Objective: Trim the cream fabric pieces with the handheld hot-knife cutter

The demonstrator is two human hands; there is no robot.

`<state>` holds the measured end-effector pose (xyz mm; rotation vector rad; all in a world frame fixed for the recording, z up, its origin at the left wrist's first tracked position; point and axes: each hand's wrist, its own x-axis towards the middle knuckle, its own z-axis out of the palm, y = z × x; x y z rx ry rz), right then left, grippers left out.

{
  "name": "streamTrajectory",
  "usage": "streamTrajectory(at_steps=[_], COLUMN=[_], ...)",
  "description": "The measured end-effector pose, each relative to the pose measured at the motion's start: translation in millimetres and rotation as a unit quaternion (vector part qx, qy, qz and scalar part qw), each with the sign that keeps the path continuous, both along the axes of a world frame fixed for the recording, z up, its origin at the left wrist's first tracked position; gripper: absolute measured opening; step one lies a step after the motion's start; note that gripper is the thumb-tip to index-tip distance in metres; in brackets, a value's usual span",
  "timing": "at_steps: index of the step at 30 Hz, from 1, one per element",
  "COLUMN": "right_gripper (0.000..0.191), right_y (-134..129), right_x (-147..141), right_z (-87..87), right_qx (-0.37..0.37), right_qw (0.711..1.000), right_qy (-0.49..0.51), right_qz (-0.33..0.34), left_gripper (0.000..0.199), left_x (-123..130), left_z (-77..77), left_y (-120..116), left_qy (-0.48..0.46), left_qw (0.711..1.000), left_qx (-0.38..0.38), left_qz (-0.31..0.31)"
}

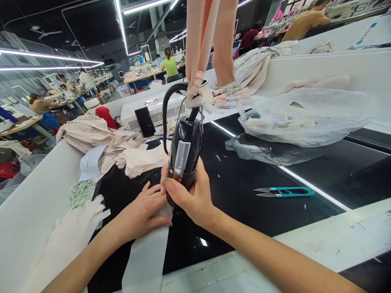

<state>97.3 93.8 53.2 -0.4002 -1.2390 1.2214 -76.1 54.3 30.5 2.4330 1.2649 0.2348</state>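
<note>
My right hand is wrapped around a black corded power tool with a silver lever on its body. The tool stands nearly upright; its lower end is hidden behind my hand. Pale pink fabric strips hang from above and are knotted near the tool's top, where a thick black cord loops to the left. My left hand lies flat, fingers spread, on a pale fabric strip just left of the tool. This strip runs toward me over the black tabletop.
Teal thread snips lie to the right. Behind them rests a clear plastic bag with pale pieces inside. Cream fabric stacks, green elastic cord and more cloth lie left. A phone leans against a white box.
</note>
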Motion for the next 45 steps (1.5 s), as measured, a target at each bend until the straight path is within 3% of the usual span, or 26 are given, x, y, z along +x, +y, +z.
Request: streamTrajectory(at_steps=[5,11,18,28,35,45], right_gripper=[0.029,0.029,0.030,0.028,0.029,0.025], right_y=[0,-1,-2,0,-8,-10], right_x=[0,0,0,-5,-4,-6], right_z=[-0.2,2.1,6.1,-0.3,2.8,-0.6], right_qx=[-0.007,-0.011,-0.011,0.000,-0.018,-0.010], right_qw=[1.000,1.000,1.000,1.000,0.999,1.000], right_qy=[0.003,0.009,0.011,-0.011,0.007,-0.012], right_qz=[0.010,0.022,0.023,0.000,0.027,0.014], left_gripper=[0.072,0.038,0.033,0.057,0.082,0.088], left_x=[-1,0,-1,0,-3,0], left_z=[0.9,3.8,1.8,1.2,0.6,-0.4], left_y=[-4,-4,-2,-1,-1,-2], left_qy=[0.001,0.016,0.020,0.013,0.004,-0.004], left_qw=[1.000,1.000,1.000,0.999,0.999,0.999], left_qx=[-0.011,-0.012,-0.015,-0.024,-0.028,-0.018], left_qz=[0.025,0.013,0.017,0.021,0.027,0.031])
